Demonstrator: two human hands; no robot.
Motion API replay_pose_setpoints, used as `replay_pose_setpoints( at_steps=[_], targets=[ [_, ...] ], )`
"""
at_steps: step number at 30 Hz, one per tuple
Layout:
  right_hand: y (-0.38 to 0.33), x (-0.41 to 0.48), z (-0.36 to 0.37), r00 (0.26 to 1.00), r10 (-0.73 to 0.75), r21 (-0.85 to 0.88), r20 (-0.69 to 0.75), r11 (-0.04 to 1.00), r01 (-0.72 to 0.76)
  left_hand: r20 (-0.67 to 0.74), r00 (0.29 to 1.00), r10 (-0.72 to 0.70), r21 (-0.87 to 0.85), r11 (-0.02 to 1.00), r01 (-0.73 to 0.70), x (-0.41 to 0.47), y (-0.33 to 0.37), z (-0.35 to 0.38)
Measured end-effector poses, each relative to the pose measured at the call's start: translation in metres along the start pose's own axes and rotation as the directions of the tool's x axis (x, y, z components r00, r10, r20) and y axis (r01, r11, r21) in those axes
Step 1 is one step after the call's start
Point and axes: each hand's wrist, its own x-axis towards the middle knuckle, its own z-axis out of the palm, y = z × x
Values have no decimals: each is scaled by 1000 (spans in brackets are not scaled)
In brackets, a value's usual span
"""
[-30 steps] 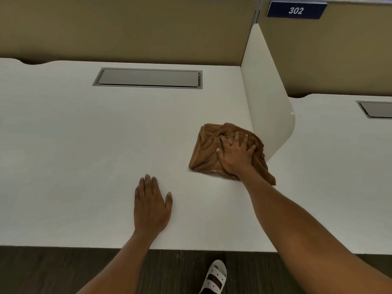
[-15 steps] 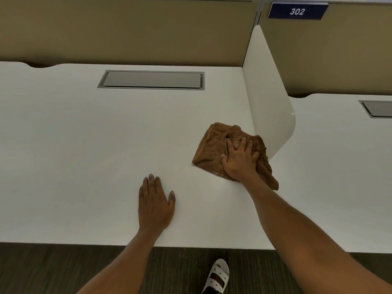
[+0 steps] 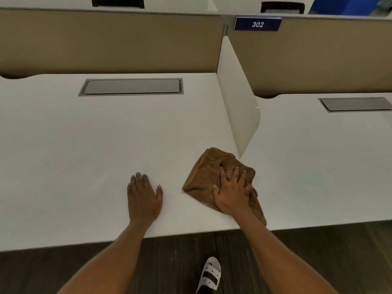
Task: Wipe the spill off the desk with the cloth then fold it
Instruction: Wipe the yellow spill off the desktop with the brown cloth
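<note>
A crumpled brown cloth [image 3: 203, 177] lies on the white desk [image 3: 84, 155], near its front edge and just in front of the divider's tip. My right hand [image 3: 232, 193] presses flat on the cloth's right half, fingers spread and partly bunching the fabric. My left hand [image 3: 144, 197] rests palm down on the bare desk to the left of the cloth, apart from it, holding nothing. No spill shows on the desk surface.
A white divider panel [image 3: 239, 107] stands between this desk and the neighbouring one [image 3: 318, 155]. A grey cable hatch [image 3: 131, 87] sits at the back. Tan partition walls [image 3: 106, 41] with a "302" sign [image 3: 257, 24] rise behind. A white sandal [image 3: 210, 274] shows on the dark floor.
My right hand has dragged the cloth toward me, away from the divider and close to the front edge. My left hand has stayed flat on the desk.
</note>
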Motion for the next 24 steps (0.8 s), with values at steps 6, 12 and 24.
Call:
replay_pose_setpoints(
  at_steps=[6,12,24],
  targets=[
    [0,-58,9,999,26,44,23,999,-27,48,976,211,23,977,-213,-12,11,-3],
    [-1,-82,18,999,9,48,37,999,-11,118,935,334,30,940,-340,-13,13,-2],
    [-27,30,-7,997,76,-6,14,997,-76,146,799,583,67,800,-596,13,13,0]
  ],
)
